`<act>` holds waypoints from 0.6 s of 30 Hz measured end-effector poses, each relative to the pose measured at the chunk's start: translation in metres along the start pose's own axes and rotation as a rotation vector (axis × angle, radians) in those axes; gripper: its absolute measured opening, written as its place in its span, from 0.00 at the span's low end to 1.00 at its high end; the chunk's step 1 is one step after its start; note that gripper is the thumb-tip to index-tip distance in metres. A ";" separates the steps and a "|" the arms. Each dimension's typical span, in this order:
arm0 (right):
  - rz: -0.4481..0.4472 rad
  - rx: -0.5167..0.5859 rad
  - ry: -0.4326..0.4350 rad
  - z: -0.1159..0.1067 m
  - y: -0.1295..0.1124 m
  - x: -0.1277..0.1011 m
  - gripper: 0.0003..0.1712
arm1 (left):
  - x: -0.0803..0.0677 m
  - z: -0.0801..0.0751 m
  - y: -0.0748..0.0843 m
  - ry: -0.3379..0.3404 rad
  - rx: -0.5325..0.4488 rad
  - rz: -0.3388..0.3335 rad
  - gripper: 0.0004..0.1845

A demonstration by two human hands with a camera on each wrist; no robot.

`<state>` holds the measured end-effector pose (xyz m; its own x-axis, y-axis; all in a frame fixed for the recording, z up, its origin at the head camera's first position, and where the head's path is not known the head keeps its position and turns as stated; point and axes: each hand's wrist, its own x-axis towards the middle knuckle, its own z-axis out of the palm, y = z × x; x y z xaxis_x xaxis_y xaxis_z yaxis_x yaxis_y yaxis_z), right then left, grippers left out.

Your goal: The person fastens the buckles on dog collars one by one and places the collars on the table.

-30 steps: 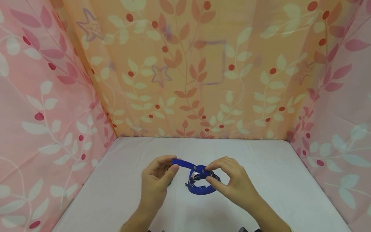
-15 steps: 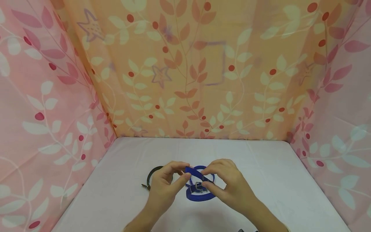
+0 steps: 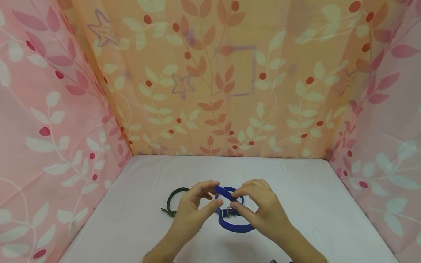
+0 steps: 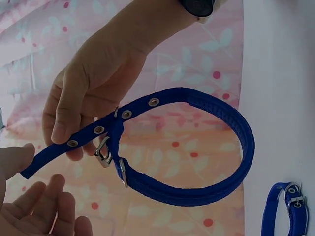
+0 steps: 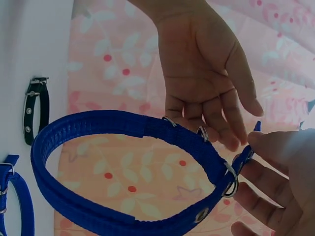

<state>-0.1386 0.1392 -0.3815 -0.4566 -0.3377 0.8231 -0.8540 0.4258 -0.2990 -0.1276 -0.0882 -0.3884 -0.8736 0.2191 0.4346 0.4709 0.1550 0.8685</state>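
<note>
A blue pet collar [image 3: 236, 228] with a metal buckle [image 4: 103, 152] and eyelets hangs in a loop above the table. My right hand [image 3: 263, 204] pinches its strap between thumb and fingers, near the free end. Close to the strap's tip [image 5: 258, 126] is my left hand [image 3: 197, 208], thumb and fingers spread apart; in the right wrist view they look clear of the strap. Behind the held collar, a second blue collar [image 3: 243, 199] lies on the table, partly hidden. A dark collar [image 3: 169, 201] lies left of it, partly covered by my left hand.
The white table [image 3: 289, 182] extends around the collars. Patterned cloth stands on several sides: an orange sheet [image 3: 210, 73] at the back, pink sheets [image 3: 49, 109] at the sides.
My left hand has moved right and let go of the strap's end. The held collar's loop has dropped lower, showing the collar behind. The dark collar has come out from behind my left hand.
</note>
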 end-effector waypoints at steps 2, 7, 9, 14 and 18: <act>0.012 0.021 0.029 0.000 0.000 0.001 0.12 | 0.001 0.002 -0.001 -0.035 0.020 -0.046 0.21; 0.034 0.063 0.091 -0.002 0.000 0.002 0.17 | 0.003 0.007 -0.006 -0.193 0.083 -0.154 0.22; 0.050 0.068 0.103 -0.003 -0.001 0.002 0.19 | 0.002 0.010 -0.008 -0.244 0.091 -0.196 0.21; 0.068 0.082 0.124 -0.003 -0.003 0.002 0.23 | 0.001 0.015 -0.012 -0.256 0.047 -0.234 0.17; 0.056 0.107 0.154 -0.002 -0.001 0.001 0.20 | 0.001 0.018 -0.015 -0.226 -0.032 -0.207 0.14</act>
<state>-0.1373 0.1399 -0.3791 -0.4680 -0.1802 0.8652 -0.8535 0.3462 -0.3896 -0.1333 -0.0727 -0.4051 -0.8992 0.3957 0.1868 0.2788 0.1890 0.9416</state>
